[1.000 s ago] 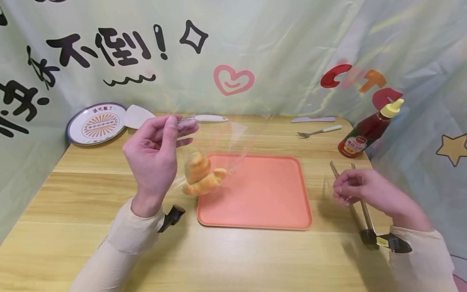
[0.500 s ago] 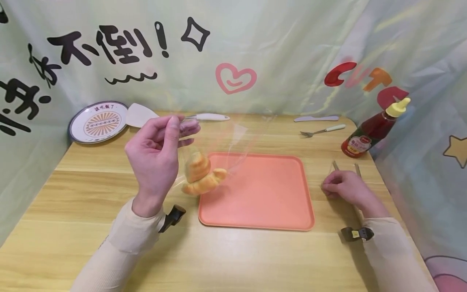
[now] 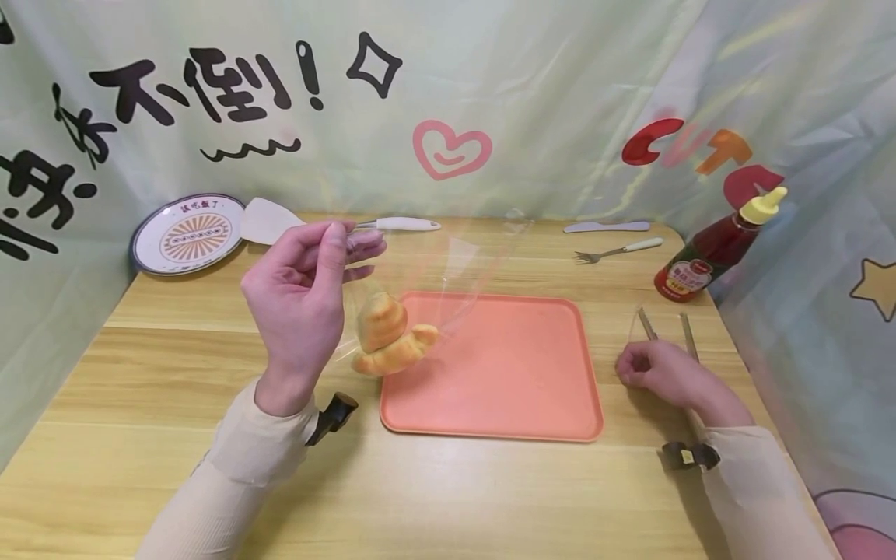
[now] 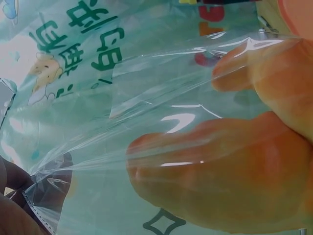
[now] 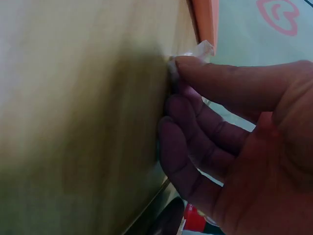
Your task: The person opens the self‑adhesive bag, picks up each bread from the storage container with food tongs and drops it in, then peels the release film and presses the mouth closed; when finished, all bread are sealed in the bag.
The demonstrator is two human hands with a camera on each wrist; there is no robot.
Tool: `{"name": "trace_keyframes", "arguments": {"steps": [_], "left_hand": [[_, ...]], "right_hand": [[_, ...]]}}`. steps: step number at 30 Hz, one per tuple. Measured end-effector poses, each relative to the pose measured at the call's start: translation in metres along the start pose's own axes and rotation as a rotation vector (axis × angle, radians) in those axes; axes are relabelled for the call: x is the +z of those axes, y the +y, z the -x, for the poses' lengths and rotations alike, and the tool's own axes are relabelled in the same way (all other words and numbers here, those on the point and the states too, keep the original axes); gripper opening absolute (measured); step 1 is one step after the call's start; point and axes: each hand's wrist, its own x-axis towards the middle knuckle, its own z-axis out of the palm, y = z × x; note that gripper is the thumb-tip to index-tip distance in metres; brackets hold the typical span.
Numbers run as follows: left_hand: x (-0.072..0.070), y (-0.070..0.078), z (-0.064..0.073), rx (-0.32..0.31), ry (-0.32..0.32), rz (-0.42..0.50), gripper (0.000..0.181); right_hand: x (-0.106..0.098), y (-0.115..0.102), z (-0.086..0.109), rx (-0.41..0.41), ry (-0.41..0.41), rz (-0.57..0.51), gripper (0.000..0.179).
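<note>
My left hand (image 3: 297, 292) is raised left of centre and pinches the gathered top of a clear plastic bag (image 3: 458, 260). Two golden bread rolls, a cone-shaped one (image 3: 381, 320) and a crescent-shaped croissant (image 3: 395, 351), hang inside it, over the tray's left edge. The left wrist view shows the bag (image 4: 161, 117) stretched from the fingertips past both rolls. On the right, low over the table, my right hand (image 3: 661, 373) pinches a small bit of clear plastic film (image 5: 203, 50) between thumb and forefinger. Metal tongs (image 3: 689, 336) lie partly hidden under this hand and forearm.
A coral tray (image 3: 504, 373) occupies the middle of the wooden table (image 3: 448, 498). Along the back are a plate (image 3: 189, 233), a white spatula (image 3: 269, 222), a table knife (image 3: 606, 227) and a fork (image 3: 619, 250). A red sauce bottle (image 3: 707, 257) stands at the back right.
My right hand has come left and lower over the table, stopping beside the tongs' tips. The left hand and the bagged bread have stayed almost still.
</note>
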Motion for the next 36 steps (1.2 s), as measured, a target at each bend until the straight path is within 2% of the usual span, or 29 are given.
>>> {"name": "trace_keyframes", "arguments": {"steps": [6, 9, 13, 16, 19, 23, 27, 32, 36], "left_hand": [[0.0, 0.0, -0.001, -0.001, 0.009, -0.001, 0.017], [-0.002, 0.0, -0.001, -0.002, 0.011, 0.001, 0.017], [-0.002, 0.001, -0.001, -0.005, 0.013, 0.007, 0.017], [-0.003, 0.002, -0.002, -0.005, 0.013, 0.006, 0.017], [-0.003, 0.002, -0.002, -0.008, 0.011, 0.01, 0.016], [-0.003, 0.003, -0.002, -0.009, 0.007, 0.016, 0.016], [-0.003, 0.005, -0.003, -0.008, 0.002, 0.023, 0.017], [-0.002, 0.006, -0.002, -0.001, -0.009, 0.042, 0.018], [-0.002, 0.005, -0.001, 0.001, -0.036, 0.072, 0.015]], "right_hand": [[0.0, -0.001, 0.003, 0.019, -0.031, -0.018, 0.012], [-0.001, -0.002, 0.004, 0.024, -0.048, -0.016, 0.019], [-0.005, -0.007, 0.008, -0.003, -0.062, -0.027, 0.032], [-0.008, -0.012, 0.011, -0.024, -0.036, -0.034, 0.033], [-0.014, -0.017, 0.015, -0.017, 0.021, 0.001, 0.031], [-0.027, -0.026, 0.02, -0.032, 0.139, 0.065, 0.031], [-0.042, -0.047, 0.023, -0.055, 0.26, 0.078, 0.034], [-0.053, -0.083, 0.028, -0.102, 0.432, 0.041, 0.037], [-0.051, -0.112, 0.022, -0.224, 0.561, -0.061, 0.039]]}}
